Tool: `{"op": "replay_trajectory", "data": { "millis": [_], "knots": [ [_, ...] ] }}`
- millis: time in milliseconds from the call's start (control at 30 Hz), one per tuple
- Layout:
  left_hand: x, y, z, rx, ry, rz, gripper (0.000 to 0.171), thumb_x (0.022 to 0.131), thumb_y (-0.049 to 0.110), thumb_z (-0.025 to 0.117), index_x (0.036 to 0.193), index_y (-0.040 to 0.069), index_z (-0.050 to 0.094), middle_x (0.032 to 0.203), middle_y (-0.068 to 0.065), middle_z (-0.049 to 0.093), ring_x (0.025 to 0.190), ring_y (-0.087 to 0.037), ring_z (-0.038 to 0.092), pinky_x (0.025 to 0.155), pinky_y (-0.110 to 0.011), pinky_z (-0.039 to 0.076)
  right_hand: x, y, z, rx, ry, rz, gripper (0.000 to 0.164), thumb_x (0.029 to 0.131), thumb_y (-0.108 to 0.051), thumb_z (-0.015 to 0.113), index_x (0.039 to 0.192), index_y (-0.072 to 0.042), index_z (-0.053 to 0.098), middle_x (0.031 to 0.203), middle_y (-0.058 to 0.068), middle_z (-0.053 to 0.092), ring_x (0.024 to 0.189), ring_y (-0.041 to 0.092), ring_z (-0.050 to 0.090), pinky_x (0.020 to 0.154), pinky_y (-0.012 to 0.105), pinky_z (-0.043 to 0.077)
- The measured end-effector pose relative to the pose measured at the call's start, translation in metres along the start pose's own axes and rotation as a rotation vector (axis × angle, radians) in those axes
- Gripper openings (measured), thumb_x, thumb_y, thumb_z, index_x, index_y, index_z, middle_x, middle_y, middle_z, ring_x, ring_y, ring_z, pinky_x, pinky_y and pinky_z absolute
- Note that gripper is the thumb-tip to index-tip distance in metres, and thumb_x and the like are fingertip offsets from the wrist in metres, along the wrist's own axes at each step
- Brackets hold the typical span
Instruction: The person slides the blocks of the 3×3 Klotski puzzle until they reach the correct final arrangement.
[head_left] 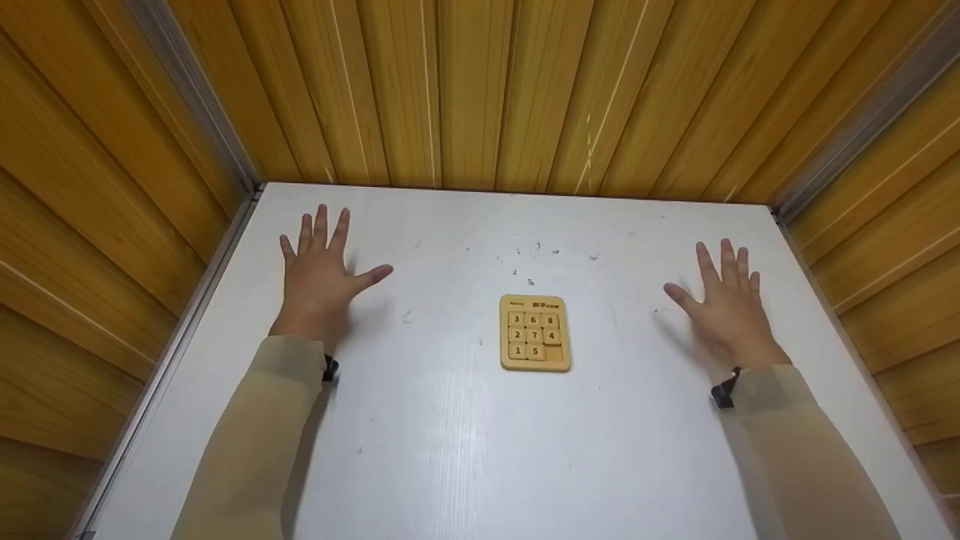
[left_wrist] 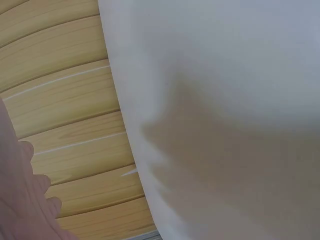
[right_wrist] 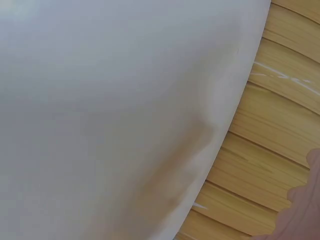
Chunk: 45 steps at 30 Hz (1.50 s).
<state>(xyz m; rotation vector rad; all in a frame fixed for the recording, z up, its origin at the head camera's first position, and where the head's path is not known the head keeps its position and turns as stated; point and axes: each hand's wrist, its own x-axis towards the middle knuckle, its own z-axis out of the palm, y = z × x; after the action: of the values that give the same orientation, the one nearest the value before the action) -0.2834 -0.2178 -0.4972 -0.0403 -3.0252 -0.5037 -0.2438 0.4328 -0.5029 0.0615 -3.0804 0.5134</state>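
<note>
A yellow sliding number puzzle [head_left: 535,334] lies flat on the white table [head_left: 450,450], a little right of the middle. Its tiles read 3 6 8, 2 7 4 and 1 5, with the bottom right slot bare; the 4 tile sits slightly low. To its left, my left hand [head_left: 319,281] is spread over the table, palm down, holding nothing. On the other side my right hand [head_left: 727,311] is spread likewise, also with nothing in it. Both hands are apart from the puzzle. In each wrist view only part of the hand and its shadow on the table show.
Wood-patterned panels [head_left: 472,90] stand behind the table and along both sides. Grey metal strips [head_left: 199,97] run at the corners. Small dark scuff marks [head_left: 531,282] dot the tabletop beyond the puzzle. Black bands [head_left: 724,391] are at both wrists.
</note>
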Motion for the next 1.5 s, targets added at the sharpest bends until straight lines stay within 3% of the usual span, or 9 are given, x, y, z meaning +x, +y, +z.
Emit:
{"op": "replay_trajectory", "data": {
  "millis": [333,767,1233,1500],
  "knots": [
    [-0.004,0.017,0.005,-0.074,-0.008,0.039,0.133,0.086,0.094,0.067,0.184,0.026,0.009,0.193,-0.015,0.003,0.179,-0.046,0.0,0.139,-0.08,-0.002,-0.005,-0.018,0.003,0.036,-0.02,-0.034,0.111,0.108,-0.075,0.057,0.184,-0.018,-0.001,0.189,0.024,-0.016,0.174,0.055,-0.016,0.137,0.083,-0.003],
    [-0.012,0.035,0.006,-0.144,-0.014,0.092,0.13,0.085,0.086,0.077,0.183,0.021,0.023,0.191,-0.014,0.017,0.179,-0.042,0.012,0.143,-0.073,0.006,-0.009,-0.043,0.005,0.057,-0.048,-0.064,0.112,0.107,-0.075,0.059,0.184,-0.02,-0.001,0.191,0.019,-0.011,0.177,0.051,-0.013,0.137,0.083,0.003],
    [-0.021,0.052,0.013,-0.179,-0.019,0.163,0.131,0.083,0.089,0.078,0.182,0.022,0.025,0.19,-0.012,0.021,0.179,-0.041,0.014,0.144,-0.072,0.011,-0.02,-0.061,0.011,0.082,-0.068,-0.097,0.107,0.107,-0.071,0.063,0.184,-0.024,0.004,0.193,0.014,-0.005,0.178,0.048,-0.008,0.135,0.085,0.01],
    [-0.026,0.063,0.015,-0.202,-0.039,0.189,0.132,0.082,0.085,0.082,0.182,0.023,0.025,0.191,-0.01,0.02,0.179,-0.039,0.013,0.144,-0.071,0.012,-0.025,-0.071,0.017,0.07,-0.064,-0.136,0.104,0.108,-0.068,0.064,0.184,-0.021,0.01,0.193,0.013,0.008,0.179,0.044,0.002,0.134,0.083,0.022]
  ]
}}
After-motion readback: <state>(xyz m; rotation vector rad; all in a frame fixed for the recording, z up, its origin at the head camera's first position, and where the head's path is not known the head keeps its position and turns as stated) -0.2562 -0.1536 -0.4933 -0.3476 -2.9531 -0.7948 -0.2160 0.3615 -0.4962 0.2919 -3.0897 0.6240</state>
